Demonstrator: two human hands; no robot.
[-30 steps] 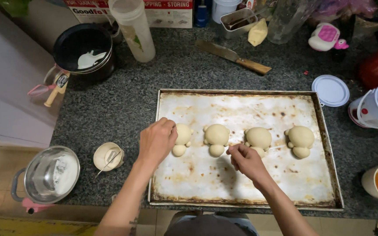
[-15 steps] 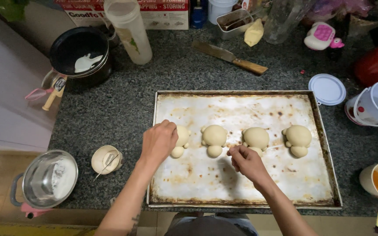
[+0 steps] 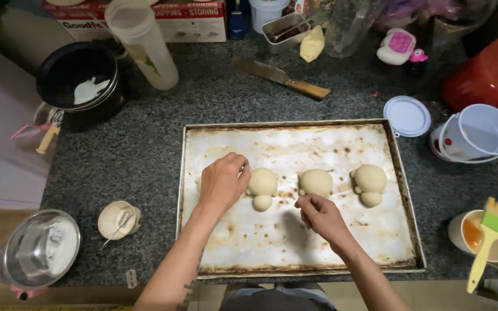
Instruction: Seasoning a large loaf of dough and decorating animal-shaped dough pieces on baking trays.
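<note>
Nearest the person, the front stretch of the baking tray lies bare and scorched, and both forearms reach in over it. The right hand has its fingertips pinched together just in front of the third dough figure, touching its near edge; whether a small bit of dough sits between them, I cannot tell. The left hand is cupped, fingers curled down over the leftmost dough piece, which it hides almost wholly, just left of the second dough figure. The fourth dough figure stands untouched toward the tray's right side. By my judgement the shaping step is in hand: small parts are being pressed onto each round body, and the third figure seems to lack its lower lump. The next move calls for a light, exact press so the soft dough joins without flattening. Left of the tray sits a small cup; beyond the tray lies a knife on the dark surface.
</note>
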